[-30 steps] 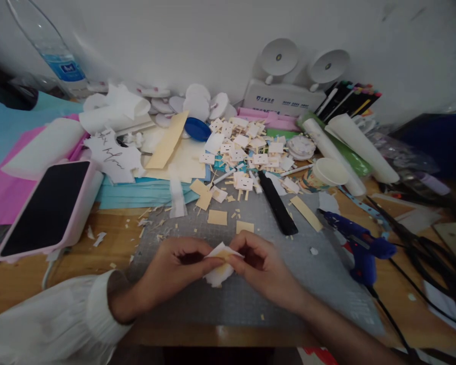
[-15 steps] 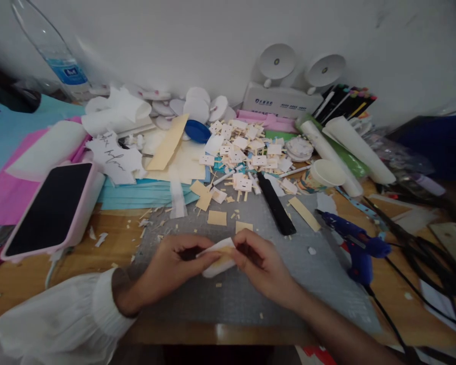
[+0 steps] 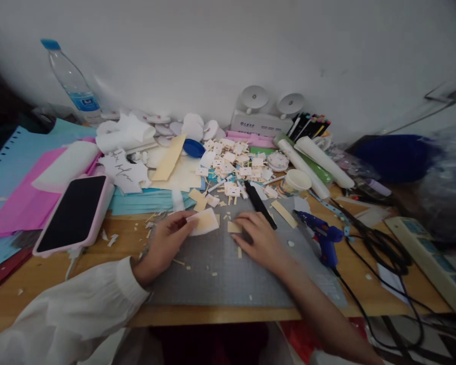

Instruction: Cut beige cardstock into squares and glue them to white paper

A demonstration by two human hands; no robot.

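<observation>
White paper (image 3: 204, 222) with a yellow patch on its upper face is pinched between the thumb and fingers of the left hand (image 3: 163, 246), held over the left part of the grey mat (image 3: 220, 279) and tilted a little. The right hand (image 3: 264, 241) is partly open, its thumb apart from the curled fingers, with the tips at the right end of a small yellow card (image 3: 232, 227) on the mat (whether they grip it or only touch it, I cannot tell). A narrow yellow scrap (image 3: 239, 252) lies just below that card.

Beyond the right hand, a black knife (image 3: 259, 204) lies aslant, with a yellow strip (image 3: 284, 213) to its right. Further right come a blue glue gun (image 3: 321, 233) and black scissors (image 3: 387, 248). At the back of the mat is a heap of small cutouts (image 3: 231, 161), some with faces drawn on, and a paper cup (image 3: 297, 181) stands to its right. On the left, a phone (image 3: 76, 213) in a pink case lies screen up on the wooden table (image 3: 117, 238).
</observation>
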